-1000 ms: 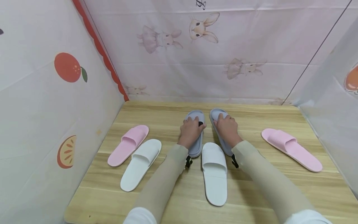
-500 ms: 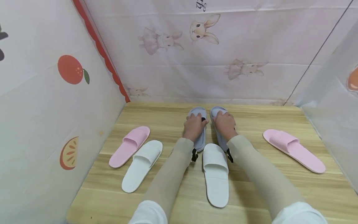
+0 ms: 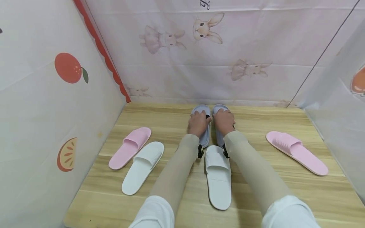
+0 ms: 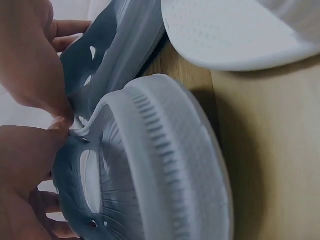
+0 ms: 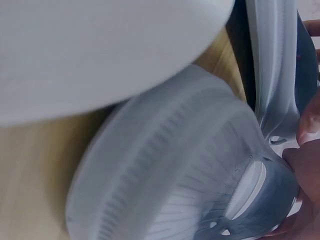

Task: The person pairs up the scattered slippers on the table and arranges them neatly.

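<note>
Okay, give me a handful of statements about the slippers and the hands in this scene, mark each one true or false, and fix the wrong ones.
1. The left hand grips a gray slipper. True.
2. The right hand hangs free, touching nothing. False: the right hand grips the other gray slipper.
3. On the left side, a white slipper lies beside a pink slipper. True.
4. The two pink slippers lie side by side. False: the other pink slipper lies apart, on the right side of the table.
5. The other white slipper lies lower in the head view than either gray slipper. True.
</note>
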A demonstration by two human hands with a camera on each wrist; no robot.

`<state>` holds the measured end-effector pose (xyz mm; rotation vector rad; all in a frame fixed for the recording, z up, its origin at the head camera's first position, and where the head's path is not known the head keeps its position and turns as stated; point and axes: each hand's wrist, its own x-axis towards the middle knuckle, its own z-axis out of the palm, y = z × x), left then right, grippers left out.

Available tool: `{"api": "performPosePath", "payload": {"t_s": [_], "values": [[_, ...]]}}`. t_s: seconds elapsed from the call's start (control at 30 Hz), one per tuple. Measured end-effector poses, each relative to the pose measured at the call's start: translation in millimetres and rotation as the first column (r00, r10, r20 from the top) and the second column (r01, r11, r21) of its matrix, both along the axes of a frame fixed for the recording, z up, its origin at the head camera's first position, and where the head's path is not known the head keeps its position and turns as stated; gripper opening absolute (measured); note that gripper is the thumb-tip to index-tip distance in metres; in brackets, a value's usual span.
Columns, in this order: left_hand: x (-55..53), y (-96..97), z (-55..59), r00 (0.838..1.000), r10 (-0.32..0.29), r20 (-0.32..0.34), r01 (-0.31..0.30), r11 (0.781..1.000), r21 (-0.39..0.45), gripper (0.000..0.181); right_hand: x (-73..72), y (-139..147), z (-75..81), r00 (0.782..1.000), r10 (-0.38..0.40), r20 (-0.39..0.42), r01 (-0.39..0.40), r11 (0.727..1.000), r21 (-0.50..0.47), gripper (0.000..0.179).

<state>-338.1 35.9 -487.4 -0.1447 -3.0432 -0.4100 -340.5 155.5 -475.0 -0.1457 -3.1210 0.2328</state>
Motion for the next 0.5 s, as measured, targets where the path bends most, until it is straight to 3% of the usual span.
{"api": "performPosePath", "payload": {"t_s": [0.1,0.27,0.5], "values": [[0.1,2.2,2.0,1.000,-0.007,-0.003,0.007,1.000,0.014,0.057,-5.7,-1.5,-1.3,1.000,-0.017,-0.006,0.017,1.000,-0.004,0.059],[-0.8,5.4,3.1,1.000,0.010,-0.006,-0.010,1.000,0.016,0.055,-11.2,-3.5,1.0,0.999,0.033,-0.024,-0.032,0.999,0.038,0.051],[-7.3,10.4,-1.3,0.999,0.036,-0.027,-0.036,0.999,-0.020,0.050,-13.3,-8.9,9.3,0.999,0.042,0.027,-0.043,0.999,0.029,0.040]]}}
